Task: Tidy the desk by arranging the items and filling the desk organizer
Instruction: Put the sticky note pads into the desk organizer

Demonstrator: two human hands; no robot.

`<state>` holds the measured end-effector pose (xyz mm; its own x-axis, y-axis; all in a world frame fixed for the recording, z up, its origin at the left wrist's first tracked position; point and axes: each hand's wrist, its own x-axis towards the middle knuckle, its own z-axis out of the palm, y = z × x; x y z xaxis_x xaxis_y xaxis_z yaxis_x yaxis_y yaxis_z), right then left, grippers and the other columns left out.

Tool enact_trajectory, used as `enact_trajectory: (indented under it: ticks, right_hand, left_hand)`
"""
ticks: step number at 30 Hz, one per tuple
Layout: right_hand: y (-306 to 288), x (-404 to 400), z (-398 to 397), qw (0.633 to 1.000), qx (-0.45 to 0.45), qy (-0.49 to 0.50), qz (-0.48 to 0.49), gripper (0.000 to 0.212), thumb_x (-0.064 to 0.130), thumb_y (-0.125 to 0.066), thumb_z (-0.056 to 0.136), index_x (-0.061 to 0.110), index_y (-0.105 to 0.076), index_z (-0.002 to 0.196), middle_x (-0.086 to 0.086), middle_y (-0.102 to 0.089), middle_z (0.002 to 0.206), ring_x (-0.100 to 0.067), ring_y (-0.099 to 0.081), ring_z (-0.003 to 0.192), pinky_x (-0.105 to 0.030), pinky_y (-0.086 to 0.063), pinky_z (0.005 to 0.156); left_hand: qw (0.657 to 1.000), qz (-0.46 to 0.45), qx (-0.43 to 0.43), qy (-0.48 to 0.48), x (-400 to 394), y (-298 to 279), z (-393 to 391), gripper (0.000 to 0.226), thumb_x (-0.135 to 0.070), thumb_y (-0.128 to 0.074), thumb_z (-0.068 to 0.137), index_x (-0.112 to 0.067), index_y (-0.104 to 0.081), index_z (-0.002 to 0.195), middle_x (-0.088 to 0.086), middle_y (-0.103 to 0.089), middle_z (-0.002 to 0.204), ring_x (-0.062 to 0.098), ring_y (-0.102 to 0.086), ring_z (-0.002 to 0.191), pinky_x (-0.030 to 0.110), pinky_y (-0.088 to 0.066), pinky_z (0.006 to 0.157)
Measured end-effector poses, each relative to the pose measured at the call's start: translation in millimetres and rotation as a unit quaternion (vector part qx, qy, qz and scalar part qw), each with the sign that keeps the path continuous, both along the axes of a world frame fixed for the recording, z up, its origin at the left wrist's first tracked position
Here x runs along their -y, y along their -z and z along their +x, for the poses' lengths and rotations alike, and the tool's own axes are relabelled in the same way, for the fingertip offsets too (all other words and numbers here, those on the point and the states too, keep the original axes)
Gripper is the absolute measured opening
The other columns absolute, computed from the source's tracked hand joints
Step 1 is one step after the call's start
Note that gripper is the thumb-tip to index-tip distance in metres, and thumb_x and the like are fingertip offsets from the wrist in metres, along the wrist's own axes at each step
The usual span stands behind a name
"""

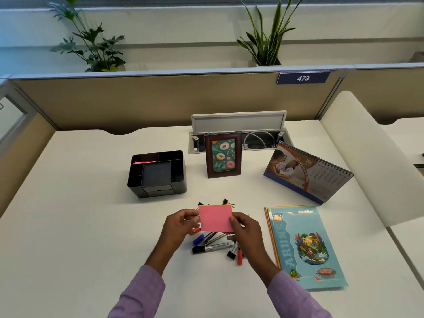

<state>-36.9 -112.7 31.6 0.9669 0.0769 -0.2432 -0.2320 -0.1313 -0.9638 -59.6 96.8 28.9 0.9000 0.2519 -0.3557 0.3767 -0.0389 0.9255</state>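
**Sticky notes in both hands, organizer waiting to the left**

You are holding a pink pad of sticky notes (215, 218) just above the desk, between your two hands. Your left hand (181, 226) pinches its left edge with thumb and fingertips; your right hand (244, 228) pinches the right edge, thumb on top. The pad shows a thin yellow layer along its upper edge.

Directly beneath the pad lies a loose heap of pens and markers (212, 243), including a black-capped marker, a blue-capped one and a red one, mixed with several black binder clips (231, 254). More clips peek out behind the pad's far edge.

Further back and to the left stands the black desk organizer (157, 173). It has a large square centre well, narrow side slots and a small drawer at the front. One back slot already holds something pink and flat; the other compartments look unfilled.

To the right of the organizer stands a wooden picture frame (223, 154) with a doughnut print, then a spiral desk calendar (308, 172). A blue notebook (306, 246) lies flat near your right arm.

This looks like an early step: the pad is lifted but not yet stowed. Next, you would likely carry it forward and left, and lower it flat into the square centre well, which seems the likeliest fit. The pens and clips remain to be sorted afterwards.
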Motion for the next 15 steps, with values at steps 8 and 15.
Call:
enact_trajectory:
  ticks: [8, 15]
  right_hand:
    - [0.8, -8.0, -8.1, 0.990, -0.098, -0.026, 0.100, 0.018, 0.015, -0.057, 0.097, 0.018, -0.069, 0.110, -0.008, -0.073, 0.104, -0.028, -0.072, 0.090, -0.045, -0.060, 0.074]
    - [13.1, 4.2, -19.6, 0.989, -0.122, -0.070, 0.048, 0.027, 0.023, -0.058, 0.096, 0.020, -0.064, 0.122, 0.003, -0.072, 0.113, -0.018, -0.072, 0.093, -0.036, -0.060, 0.078]
  left_hand:
    - [0.998, 0.046, 0.000, 0.044, -29.0, -17.9, 8.3, 0.017, 0.003, -0.073, 0.083, -0.013, -0.071, 0.084, 0.006, -0.071, 0.077, 0.021, -0.066, 0.069, 0.025, -0.056, 0.059]
    - [0.908, 0.348, 0.164, -0.165, -126.9, -72.4, 61.4, 0.011, -0.004, -0.074, 0.081, -0.010, -0.076, 0.091, 0.001, -0.070, 0.084, 0.013, -0.063, 0.073, 0.023, -0.050, 0.071]
